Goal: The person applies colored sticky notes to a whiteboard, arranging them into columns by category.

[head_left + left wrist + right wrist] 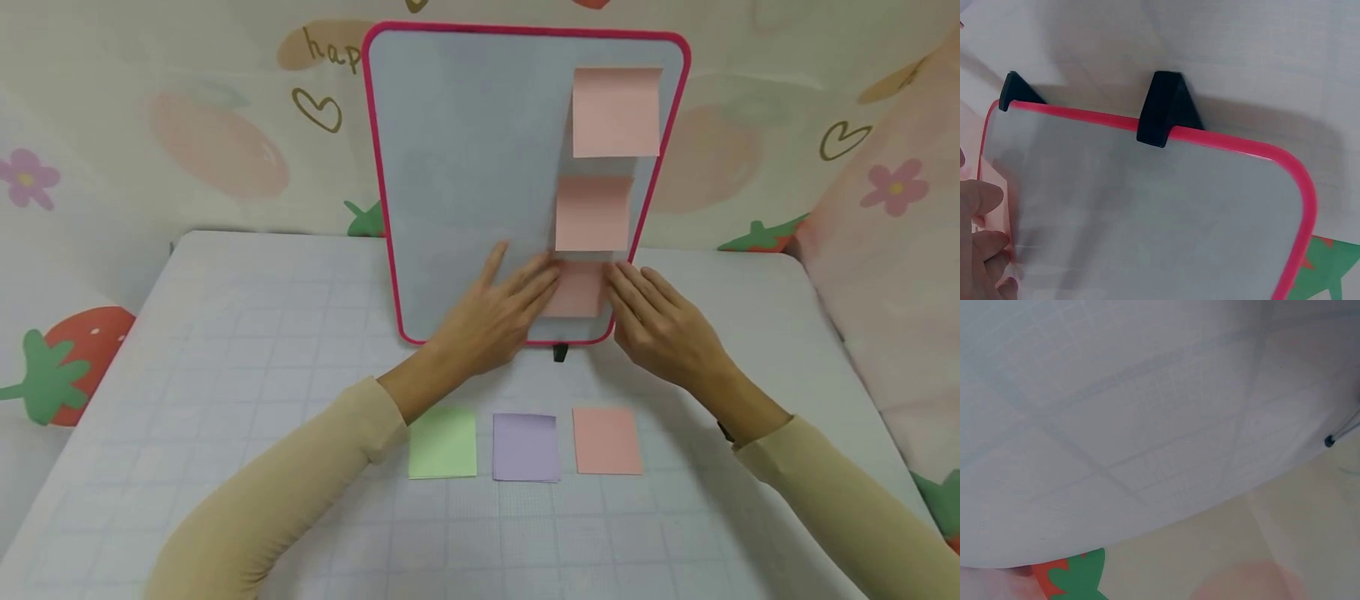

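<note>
A whiteboard with a pink-red frame stands upright at the back of the table. Three pink sticky notes run down its right side: a top one, a middle one and a bottom one. My left hand lies against the board, its extended fingertips over the bottom note's left edge and its thumb pointing up. On the other side, my right hand has its straight fingers together, tips at that note's upper right edge. The left wrist view shows fingers beside a pink note; the right hand is outside the right wrist view.
Green, purple and pink sticky notes lie in a row on the table in front of the board. Black feet hold the board's lower edge. A patterned curtain hangs behind the table.
</note>
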Demonstrator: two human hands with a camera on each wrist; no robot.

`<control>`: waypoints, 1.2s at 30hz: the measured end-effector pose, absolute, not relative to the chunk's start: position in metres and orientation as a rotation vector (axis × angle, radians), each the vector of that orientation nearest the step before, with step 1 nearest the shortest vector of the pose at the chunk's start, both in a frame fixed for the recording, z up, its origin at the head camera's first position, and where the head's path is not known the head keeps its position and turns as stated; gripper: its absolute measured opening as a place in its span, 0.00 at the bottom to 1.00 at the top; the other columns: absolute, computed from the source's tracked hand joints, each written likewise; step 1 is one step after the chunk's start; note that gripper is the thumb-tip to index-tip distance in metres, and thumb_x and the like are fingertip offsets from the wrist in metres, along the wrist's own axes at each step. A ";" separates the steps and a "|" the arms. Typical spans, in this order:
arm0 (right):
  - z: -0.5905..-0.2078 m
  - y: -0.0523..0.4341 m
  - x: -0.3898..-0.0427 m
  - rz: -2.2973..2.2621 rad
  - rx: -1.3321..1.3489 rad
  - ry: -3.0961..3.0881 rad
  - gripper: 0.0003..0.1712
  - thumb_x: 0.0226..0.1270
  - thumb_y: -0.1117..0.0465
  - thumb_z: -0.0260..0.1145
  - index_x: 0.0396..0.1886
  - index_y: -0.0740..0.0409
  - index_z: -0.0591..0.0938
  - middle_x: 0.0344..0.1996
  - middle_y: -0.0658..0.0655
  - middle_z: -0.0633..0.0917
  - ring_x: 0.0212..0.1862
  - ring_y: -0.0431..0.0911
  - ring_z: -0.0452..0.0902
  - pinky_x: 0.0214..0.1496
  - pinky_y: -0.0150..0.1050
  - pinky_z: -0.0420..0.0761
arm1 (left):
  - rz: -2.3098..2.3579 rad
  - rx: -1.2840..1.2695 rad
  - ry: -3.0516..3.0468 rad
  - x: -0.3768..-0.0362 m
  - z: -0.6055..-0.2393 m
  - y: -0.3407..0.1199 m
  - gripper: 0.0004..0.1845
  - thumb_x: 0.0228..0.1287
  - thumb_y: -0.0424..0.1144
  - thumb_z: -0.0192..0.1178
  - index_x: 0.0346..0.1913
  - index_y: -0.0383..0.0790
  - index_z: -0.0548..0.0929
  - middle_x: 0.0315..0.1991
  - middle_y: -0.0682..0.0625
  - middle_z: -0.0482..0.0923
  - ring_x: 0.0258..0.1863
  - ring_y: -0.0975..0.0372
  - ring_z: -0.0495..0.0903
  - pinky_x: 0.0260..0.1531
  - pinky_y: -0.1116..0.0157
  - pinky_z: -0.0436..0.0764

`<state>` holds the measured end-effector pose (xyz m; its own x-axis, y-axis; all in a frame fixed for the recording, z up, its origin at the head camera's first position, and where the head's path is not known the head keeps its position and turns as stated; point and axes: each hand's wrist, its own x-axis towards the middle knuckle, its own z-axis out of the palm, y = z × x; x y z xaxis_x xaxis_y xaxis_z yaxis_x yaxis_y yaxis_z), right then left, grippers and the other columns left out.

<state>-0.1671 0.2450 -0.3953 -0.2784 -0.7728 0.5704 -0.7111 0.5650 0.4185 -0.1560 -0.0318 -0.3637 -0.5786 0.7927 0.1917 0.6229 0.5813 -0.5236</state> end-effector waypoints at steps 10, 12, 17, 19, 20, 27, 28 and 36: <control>-0.393 0.249 -0.163 -0.075 1.183 -2.057 0.23 0.72 0.67 0.48 0.60 0.76 0.76 0.61 0.72 0.77 0.61 0.63 0.76 0.61 0.56 0.76 | 0.522 -1.122 -2.459 -0.151 -0.362 -0.056 0.36 0.70 0.49 0.51 0.77 0.40 0.60 0.78 0.48 0.53 0.78 0.55 0.50 0.72 0.41 0.47; -0.392 0.250 -0.161 -0.065 1.185 -2.067 0.23 0.72 0.67 0.48 0.60 0.76 0.76 0.61 0.72 0.77 0.61 0.64 0.76 0.60 0.56 0.77 | 0.515 -1.121 -2.464 -0.149 -0.363 -0.063 0.36 0.70 0.49 0.53 0.76 0.39 0.61 0.78 0.47 0.53 0.78 0.54 0.50 0.72 0.41 0.47; -0.392 0.252 -0.155 -0.056 1.188 -2.098 0.24 0.71 0.66 0.49 0.60 0.76 0.76 0.60 0.71 0.78 0.60 0.63 0.76 0.62 0.55 0.75 | 0.482 -1.128 -2.464 -0.142 -0.367 -0.081 0.36 0.69 0.50 0.55 0.76 0.40 0.64 0.78 0.46 0.55 0.77 0.53 0.52 0.72 0.41 0.47; -0.392 0.251 -0.151 -0.035 1.195 -2.106 0.24 0.72 0.65 0.49 0.60 0.76 0.77 0.59 0.71 0.79 0.60 0.63 0.76 0.62 0.55 0.75 | 0.441 -1.142 -2.474 -0.138 -0.371 -0.087 0.35 0.69 0.49 0.55 0.75 0.39 0.64 0.77 0.45 0.56 0.77 0.53 0.52 0.73 0.41 0.47; -0.392 0.251 -0.148 -0.015 1.200 -2.111 0.24 0.72 0.65 0.48 0.59 0.75 0.77 0.59 0.71 0.79 0.60 0.63 0.77 0.62 0.55 0.75 | 0.410 -1.149 -2.483 -0.136 -0.373 -0.090 0.35 0.69 0.49 0.55 0.75 0.39 0.64 0.77 0.46 0.57 0.77 0.53 0.53 0.73 0.41 0.47; -0.393 0.237 -0.123 0.187 1.277 -2.176 0.25 0.74 0.62 0.47 0.59 0.74 0.78 0.58 0.69 0.80 0.59 0.60 0.78 0.59 0.55 0.77 | 0.187 -1.224 -2.548 -0.110 -0.388 -0.100 0.33 0.71 0.49 0.52 0.75 0.41 0.65 0.77 0.47 0.57 0.77 0.54 0.53 0.72 0.40 0.48; -0.394 0.235 -0.118 0.203 1.299 -2.192 0.25 0.74 0.61 0.48 0.60 0.73 0.78 0.58 0.69 0.81 0.60 0.60 0.78 0.59 0.55 0.77 | 0.175 -1.243 -2.553 -0.106 -0.389 -0.101 0.33 0.71 0.49 0.52 0.75 0.41 0.65 0.77 0.47 0.57 0.77 0.54 0.53 0.72 0.40 0.48; -0.399 0.218 -0.086 0.438 1.450 -2.331 0.26 0.77 0.56 0.48 0.63 0.69 0.77 0.61 0.64 0.80 0.61 0.56 0.78 0.61 0.51 0.77 | 0.117 -1.411 -2.589 -0.077 -0.398 -0.105 0.33 0.72 0.52 0.52 0.76 0.43 0.65 0.77 0.50 0.57 0.77 0.56 0.53 0.73 0.42 0.48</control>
<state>-0.0858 0.2185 -0.3986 -0.4085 -0.7908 0.4559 -0.9023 0.4251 -0.0711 -0.0766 -0.1052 -0.3984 -0.5290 0.8388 0.1290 0.8238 0.5441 -0.1594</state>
